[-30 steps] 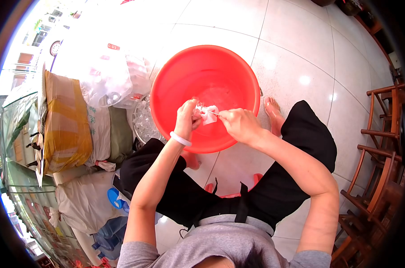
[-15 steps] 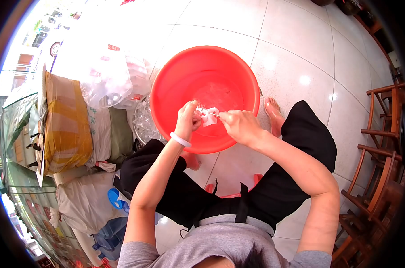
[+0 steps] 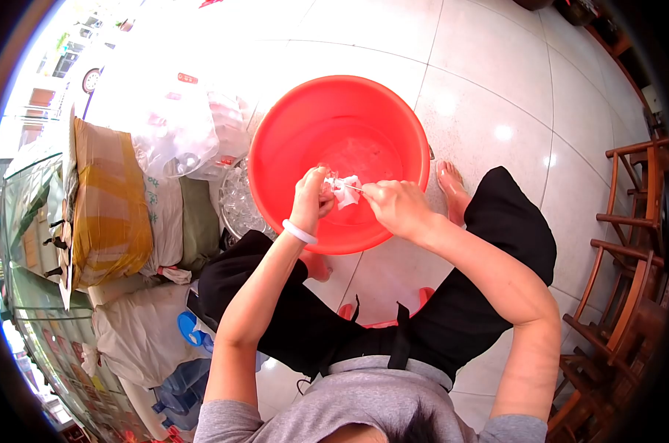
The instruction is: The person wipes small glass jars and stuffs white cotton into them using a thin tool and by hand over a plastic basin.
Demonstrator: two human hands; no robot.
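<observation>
Both my hands are over the red plastic bucket [image 3: 271, 133], which holds some water. My left hand [image 3: 309, 198] wears a white band at the wrist and is closed round a small clear object, mostly hidden by the fingers; its exact kind does not show. Bunched white cloth or tissue [image 3: 345, 195] sits between the hands, against the clear object. My right hand [image 3: 398, 207] pinches a thin light stick [image 3: 355, 187] whose far end meets the white cloth.
Left of the bucket stands a metal basin [image 3: 224, 209] with several clear glass-like pieces. Clear plastic bags [image 3: 173, 133], a taped cardboard box [image 3: 109, 203] and sacks [image 3: 139, 332] crowd the left side. Wooden chairs [image 3: 629, 258] line the right. My feet flank the bucket.
The white cloth has shifted and turned slightly between my hands, and the stick's angle has changed a little. Both hands stay in nearly the same place.
</observation>
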